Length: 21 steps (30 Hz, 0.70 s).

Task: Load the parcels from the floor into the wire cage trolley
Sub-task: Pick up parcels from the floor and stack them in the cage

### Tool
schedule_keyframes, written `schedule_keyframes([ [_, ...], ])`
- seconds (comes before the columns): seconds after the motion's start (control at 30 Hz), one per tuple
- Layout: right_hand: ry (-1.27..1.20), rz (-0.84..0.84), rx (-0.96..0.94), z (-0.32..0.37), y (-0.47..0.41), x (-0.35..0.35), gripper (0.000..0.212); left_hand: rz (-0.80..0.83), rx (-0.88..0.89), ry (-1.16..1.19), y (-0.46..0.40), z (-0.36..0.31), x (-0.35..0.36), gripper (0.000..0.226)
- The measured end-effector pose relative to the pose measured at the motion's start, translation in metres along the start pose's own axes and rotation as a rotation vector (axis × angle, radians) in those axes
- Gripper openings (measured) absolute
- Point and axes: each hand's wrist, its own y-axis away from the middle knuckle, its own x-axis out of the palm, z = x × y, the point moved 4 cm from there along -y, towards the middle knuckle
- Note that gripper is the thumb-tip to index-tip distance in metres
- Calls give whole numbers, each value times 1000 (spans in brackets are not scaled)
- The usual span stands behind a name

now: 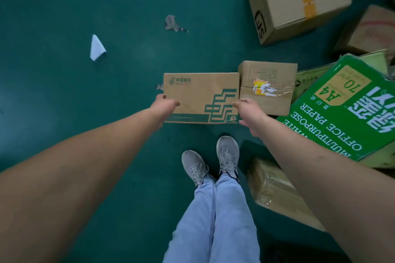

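Both hands clamp the green-printed box (201, 97) by its ends, left hand (165, 103) and right hand (249, 111) curled on, just ahead of the shoes (210, 160). Looks stiff, light; side grip suits.

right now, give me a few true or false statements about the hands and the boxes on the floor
1. Both hands hold the green-printed postal box by its sides: left hand, right hand. True.
2. The green A4 office paper box lies left of the feet. False: it lies to the right.
3. A small taped carton sits just right of the held box. True.
4. The floor is grey. False: it is teal green.
5. A wire cage trolley is in view. False: none shows.
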Motion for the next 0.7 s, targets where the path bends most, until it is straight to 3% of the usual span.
schedule_keyframes([
  [0.23,38,-125,-56,-17,-75,22,66,-97,-40,31,-83,25,19,87],
  [0.37,28,-196,-33,-25,-105,39,69,-14,-65,98,-121,35,28,72],
  [0.5,-52,-275,-8,-27,-116,48,64,28,-97,155,-144,42,30,116],
  [0.57,-72,-298,-25,-25,-115,49,66,22,-102,195,-142,40,25,126],
  [0.63,-79,-304,-61,-22,-104,48,68,9,-89,197,-124,35,16,118],
  [0.7,-74,-302,-81,-18,-84,46,69,-17,-80,214,-102,34,6,97],
])
